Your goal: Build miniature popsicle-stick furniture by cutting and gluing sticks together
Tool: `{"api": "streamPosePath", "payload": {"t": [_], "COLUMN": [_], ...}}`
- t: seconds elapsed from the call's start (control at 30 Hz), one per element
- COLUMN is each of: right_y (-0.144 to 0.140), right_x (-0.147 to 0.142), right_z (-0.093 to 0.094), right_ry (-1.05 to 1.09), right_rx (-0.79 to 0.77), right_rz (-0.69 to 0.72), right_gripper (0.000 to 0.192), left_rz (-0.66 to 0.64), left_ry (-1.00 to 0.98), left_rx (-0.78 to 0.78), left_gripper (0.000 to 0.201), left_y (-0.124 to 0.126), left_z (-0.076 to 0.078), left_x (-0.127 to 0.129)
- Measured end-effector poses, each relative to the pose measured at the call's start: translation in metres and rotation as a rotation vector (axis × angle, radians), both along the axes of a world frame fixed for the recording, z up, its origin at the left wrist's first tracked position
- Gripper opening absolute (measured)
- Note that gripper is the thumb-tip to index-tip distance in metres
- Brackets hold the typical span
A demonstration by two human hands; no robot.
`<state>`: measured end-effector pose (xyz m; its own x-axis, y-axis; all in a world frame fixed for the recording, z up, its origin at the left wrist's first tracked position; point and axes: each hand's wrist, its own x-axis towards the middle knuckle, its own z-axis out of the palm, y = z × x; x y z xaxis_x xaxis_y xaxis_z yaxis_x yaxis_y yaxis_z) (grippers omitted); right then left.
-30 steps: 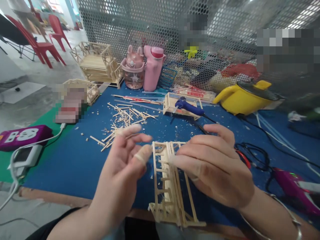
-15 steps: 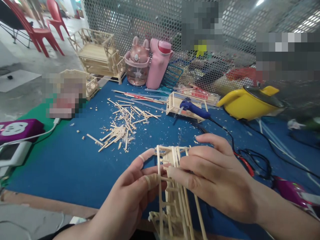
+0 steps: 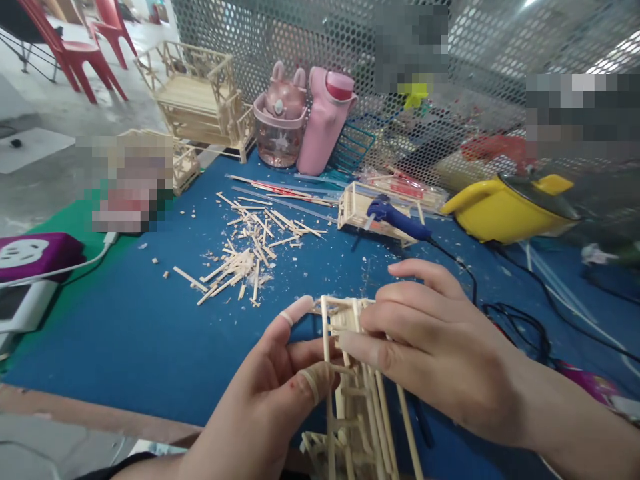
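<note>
Stick frame (image 3: 354,392): on the person's side of the blue glue gun (image 3: 400,218).
Scrap sticks (image 3: 250,257): left of the glue gun.
Left hand (image 3: 273,390): nearer than the glue gun and to its left, thumb and fingers gripping the frame; a light hold should suit such thin sticks.
Right hand (image 3: 435,353): nearer than the glue gun, fingers bent over the frame's far end; whether they pinch a piece, one cannot tell. Steady fingertips probably help.

Left hand (image 3: 280,383): 1.0 s ago, index finger raised clear of the pale, ladder-like wooden stick frame (image 3: 369,410), thumb up by its far-left corner. Now index fingertip at that corner, thumb lower on the left rail. Frame's near end, below the hand, now runs out of view.
</note>
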<state>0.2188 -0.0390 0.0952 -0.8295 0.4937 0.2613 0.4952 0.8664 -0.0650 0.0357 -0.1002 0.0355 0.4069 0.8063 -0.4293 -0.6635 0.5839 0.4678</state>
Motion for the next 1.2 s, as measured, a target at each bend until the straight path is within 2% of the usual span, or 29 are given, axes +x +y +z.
{"api": "streamPosePath", "payload": {"t": [0.13, 0.5, 0.63, 0.77, 0.9, 1.03, 1.2], "right_y": [0.000, -0.003, -0.001, 0.002, 0.004, 0.005, 0.002], "right_x": [-0.005, -0.010, -0.009, -0.002, 0.012, 0.019, 0.014], "right_z": [0.004, 0.005, 0.006, 0.005, 0.007, 0.008, 0.007], "right_ry": [-0.049, -0.108, -0.087, -0.019, 0.038, 0.145, 0.148], "right_rx": [0.080, 0.170, 0.107, 0.010, -0.057, -0.075, -0.090], "right_rz": [0.072, 0.098, 0.094, 0.041, 0.076, 0.000, -0.081], "right_gripper": [0.037, 0.037, 0.035, 0.026, 0.016, 0.018, 0.009], "left_rz": [0.000, -0.029, -0.029, -0.014, -0.011, 0.005, 0.018], "left_ry": [0.024, -0.025, -0.023, 0.013, 0.024, 0.023, 0.016], "left_rx": [0.021, 0.052, 0.066, 0.059, 0.059, 0.060, 0.047], "left_gripper": [0.070, 0.071, 0.074, 0.075, 0.075, 0.077, 0.081], "left_y": [0.000, -0.002, 0.000, 0.001, -0.001, -0.003, -0.001], "left_z": [-0.004, -0.001, -0.001, -0.001, -0.002, -0.005, -0.007], "left_x": [0.000, 0.000, 0.000, 0.000, 0.000, -0.001, 0.000]}}
